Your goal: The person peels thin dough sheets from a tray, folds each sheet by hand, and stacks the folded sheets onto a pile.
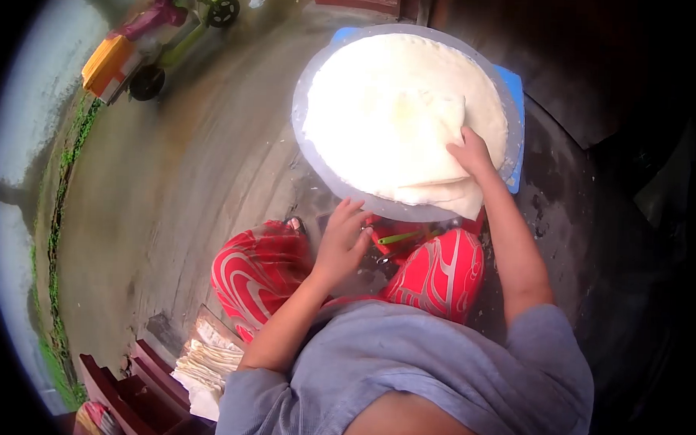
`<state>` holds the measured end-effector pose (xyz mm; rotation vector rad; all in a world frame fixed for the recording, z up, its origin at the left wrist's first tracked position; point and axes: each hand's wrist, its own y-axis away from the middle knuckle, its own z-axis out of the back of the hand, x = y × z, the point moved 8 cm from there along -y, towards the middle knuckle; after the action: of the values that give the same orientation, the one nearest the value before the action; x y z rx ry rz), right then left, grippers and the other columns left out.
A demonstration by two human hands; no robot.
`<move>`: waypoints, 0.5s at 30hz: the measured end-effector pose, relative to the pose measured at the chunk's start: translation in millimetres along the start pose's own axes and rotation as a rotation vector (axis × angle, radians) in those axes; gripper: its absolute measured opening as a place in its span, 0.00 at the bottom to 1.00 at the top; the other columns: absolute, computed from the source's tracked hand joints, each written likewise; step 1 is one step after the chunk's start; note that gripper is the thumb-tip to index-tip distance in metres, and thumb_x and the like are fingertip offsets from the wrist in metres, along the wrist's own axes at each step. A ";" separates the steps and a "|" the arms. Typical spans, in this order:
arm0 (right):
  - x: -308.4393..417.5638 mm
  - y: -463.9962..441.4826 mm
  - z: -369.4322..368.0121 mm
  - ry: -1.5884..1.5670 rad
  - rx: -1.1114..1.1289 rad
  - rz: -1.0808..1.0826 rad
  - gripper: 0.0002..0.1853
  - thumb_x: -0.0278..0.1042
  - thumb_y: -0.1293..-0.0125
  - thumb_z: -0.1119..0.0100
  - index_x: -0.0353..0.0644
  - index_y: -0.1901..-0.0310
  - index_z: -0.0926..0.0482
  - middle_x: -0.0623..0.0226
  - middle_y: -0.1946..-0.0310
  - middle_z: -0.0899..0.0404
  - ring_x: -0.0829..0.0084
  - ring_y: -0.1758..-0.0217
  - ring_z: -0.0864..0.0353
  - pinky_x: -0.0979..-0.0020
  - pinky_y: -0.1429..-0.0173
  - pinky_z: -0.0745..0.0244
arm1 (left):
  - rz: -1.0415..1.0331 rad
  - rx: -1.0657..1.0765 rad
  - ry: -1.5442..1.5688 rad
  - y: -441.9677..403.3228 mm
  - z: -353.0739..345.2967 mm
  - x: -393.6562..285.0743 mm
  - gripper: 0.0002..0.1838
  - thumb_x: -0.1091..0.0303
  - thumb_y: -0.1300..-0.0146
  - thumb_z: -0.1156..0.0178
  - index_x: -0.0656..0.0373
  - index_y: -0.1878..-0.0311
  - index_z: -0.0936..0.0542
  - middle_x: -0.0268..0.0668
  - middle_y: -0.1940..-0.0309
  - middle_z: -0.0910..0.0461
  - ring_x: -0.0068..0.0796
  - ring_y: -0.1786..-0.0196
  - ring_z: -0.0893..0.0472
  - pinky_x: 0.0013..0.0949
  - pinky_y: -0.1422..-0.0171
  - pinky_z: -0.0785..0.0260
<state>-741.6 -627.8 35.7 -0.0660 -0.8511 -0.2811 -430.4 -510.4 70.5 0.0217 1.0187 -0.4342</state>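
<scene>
A large round sheet of thin white dough (367, 118) covers most of a round pale tray (308, 151) in front of me. The sheet's right part is folded over, and a loose flap hangs near the tray's front edge. My right hand (473, 154) is closed on the folded dough, thumb on top, fingers partly hidden beneath it. Just off the front rim, my left hand (343, 244) is held with its fingers apart and nothing in it. Whether its fingertips touch the rim, I cannot tell.
Blue corners of a support (513, 89) show under the tray. Between my knees lies a green-handled tool (397, 238) by something red. A stack of folded pale sheets (211, 362) sits at lower left, beside a dark red wooden bench (138, 402). A scooter (166, 54) stands at upper left.
</scene>
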 end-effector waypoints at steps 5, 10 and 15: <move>159.1 35.3 -1.1 -0.351 0.139 0.239 0.25 0.26 0.40 0.43 0.31 0.41 0.35 0.55 0.52 0.22 0.67 0.50 0.22 0.70 0.46 0.28 | 0.209 -0.157 0.527 35.7 55.7 -8.4 0.15 0.71 0.35 0.45 0.62 0.46 0.23 0.40 0.40 0.29 0.34 0.33 0.34 0.36 0.31 0.43; 312.9 153.8 -20.8 -0.753 0.630 0.386 0.27 0.26 0.35 0.45 0.31 0.37 0.42 0.55 0.46 0.26 0.72 0.47 0.22 0.73 0.44 0.26 | 0.372 -0.179 1.547 90.1 92.9 -19.3 0.27 0.53 0.34 0.44 0.59 0.37 0.31 0.39 0.39 0.30 0.34 0.35 0.32 0.39 0.32 0.39; 380.7 278.2 -87.8 -0.732 0.951 0.463 0.31 0.28 0.36 0.46 0.29 0.34 0.47 0.54 0.43 0.28 0.71 0.43 0.24 0.71 0.39 0.30 | 0.043 -0.281 1.988 181.6 151.3 -45.3 0.45 0.45 0.45 0.35 0.58 0.30 0.43 0.45 0.34 0.36 0.43 0.31 0.37 0.51 0.26 0.49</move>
<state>-364.1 -458.5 278.3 0.5481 -1.5841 0.6412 -261.3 -361.7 155.4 0.2604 3.0137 -0.0901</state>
